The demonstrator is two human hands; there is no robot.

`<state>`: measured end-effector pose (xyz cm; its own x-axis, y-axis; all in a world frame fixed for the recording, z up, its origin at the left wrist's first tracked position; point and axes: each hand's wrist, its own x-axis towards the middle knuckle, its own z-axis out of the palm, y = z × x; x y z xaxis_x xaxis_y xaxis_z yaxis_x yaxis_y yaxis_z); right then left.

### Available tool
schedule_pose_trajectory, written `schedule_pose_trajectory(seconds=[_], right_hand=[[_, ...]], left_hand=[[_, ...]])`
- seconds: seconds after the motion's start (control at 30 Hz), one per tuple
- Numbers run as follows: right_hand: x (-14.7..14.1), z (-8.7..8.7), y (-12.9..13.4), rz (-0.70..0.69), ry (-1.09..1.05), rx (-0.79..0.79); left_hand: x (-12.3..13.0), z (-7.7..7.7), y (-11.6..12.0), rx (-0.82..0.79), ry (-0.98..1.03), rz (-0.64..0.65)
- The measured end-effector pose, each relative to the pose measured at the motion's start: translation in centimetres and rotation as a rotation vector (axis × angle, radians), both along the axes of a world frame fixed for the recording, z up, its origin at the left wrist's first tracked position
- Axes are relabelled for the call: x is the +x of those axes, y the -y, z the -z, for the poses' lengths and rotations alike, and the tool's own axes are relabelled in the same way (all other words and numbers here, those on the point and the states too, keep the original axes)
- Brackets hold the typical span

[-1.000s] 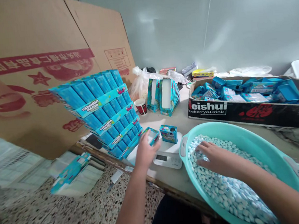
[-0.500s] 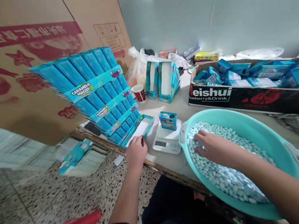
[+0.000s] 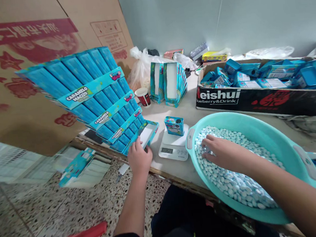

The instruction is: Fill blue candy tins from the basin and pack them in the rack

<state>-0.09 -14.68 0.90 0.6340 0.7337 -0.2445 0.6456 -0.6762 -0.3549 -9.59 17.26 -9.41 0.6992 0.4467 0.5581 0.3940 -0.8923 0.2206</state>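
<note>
My left hand (image 3: 140, 157) is at the near end of a low blue display tray (image 3: 153, 129) with a white bottom, its fingers curled over the rim. My right hand (image 3: 217, 151) is down in a turquoise basin (image 3: 275, 132), among pale blue and white candies (image 3: 236, 180). Its fingers close round a small clear, shiny thing (image 3: 207, 150), mostly hidden by the hand. Between my hands, a small blue candy box (image 3: 174, 126) stands on a white digital scale (image 3: 168, 155). Its top shows a dark round spot.
Stacked trays filled with blue boxes (image 3: 101, 97) lean at the left by a big carton (image 3: 35, 18). Behind the scale are a paper cup (image 3: 143, 97) and nested trays (image 3: 171, 84). A black carton (image 3: 256, 100) of blue boxes stands behind the basin. The table edge runs in front.
My left hand has shifted slightly up at the tray's end, its fingers now over the rim. My right hand stays in the candies, with the clear thing showing more. The view has shifted slightly.
</note>
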Motion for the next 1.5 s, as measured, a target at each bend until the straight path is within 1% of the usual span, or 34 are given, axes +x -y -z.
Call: schedule_pose_trajectory(seconds=[0.07,0.13,0.2,0.27,0.3,0.37,0.43,0.47,0.5,0.6,0.7,0.83,0.97,1.07,1.23,1.5], right_hand=[[0.1,0.0,-0.1,0.006,-0.008,0.004],[0.3,0.1,-0.1,0.01,-0.017,0.004],[0.6,0.3,-0.1,0.026,-0.033,0.012],[1.0,0.5,-0.1,0.043,-0.05,0.034],[1.2,0.7,0.0,0.046,-0.055,0.048],[1.5,0.8,0.1,0.042,-0.064,0.069],[1.7,0.7,0.2,0.041,-0.076,0.08],[1.7,0.6,0.3,0.043,-0.08,0.083],[1.8,0.5,0.3,0.047,-0.083,0.084],[1.7,0.1,0.3,0.053,-0.087,0.095],[1.7,0.0,0.3,0.056,-0.098,0.103],[1.8,0.1,0.3,0.078,-0.115,0.075],[1.7,0.3,0.5,0.096,-0.079,0.047],[1.6,0.2,0.6,0.082,-0.055,0.035],[1.4,0.1,0.5,0.07,-0.105,0.022],[1.4,0.0,0.6,0.047,-0.125,-0.042]], left_hand=[[0.6,-0.8,0.2,-0.023,0.176,0.115],[2.3,-2.4,0.7,-0.133,0.356,0.244],[5.3,-4.4,1.3,-0.348,0.496,0.35],[9.4,-6.1,1.5,-0.595,0.589,0.442],[11.5,-6.7,1.4,-0.701,0.626,0.478],[15.0,-7.1,1.0,-0.882,0.643,0.52],[17.1,-6.5,0.4,-0.99,0.627,0.525],[17.6,-6.0,0.0,-1.005,0.612,0.511],[17.7,-5.3,-0.3,-0.99,0.593,0.492],[17.3,-3.5,-1.0,-0.867,0.574,0.437],[16.9,-2.9,-1.2,-0.798,0.574,0.407],[16.6,-3.4,-0.9,-0.733,0.506,0.404],[16.0,-4.1,-0.3,-0.643,0.443,0.396],[15.7,-4.3,-0.1,-0.59,0.406,0.395],[15.6,-4.4,-0.2,-0.568,0.397,0.424],[15.7,-4.5,-0.4,-0.571,0.366,0.399]])
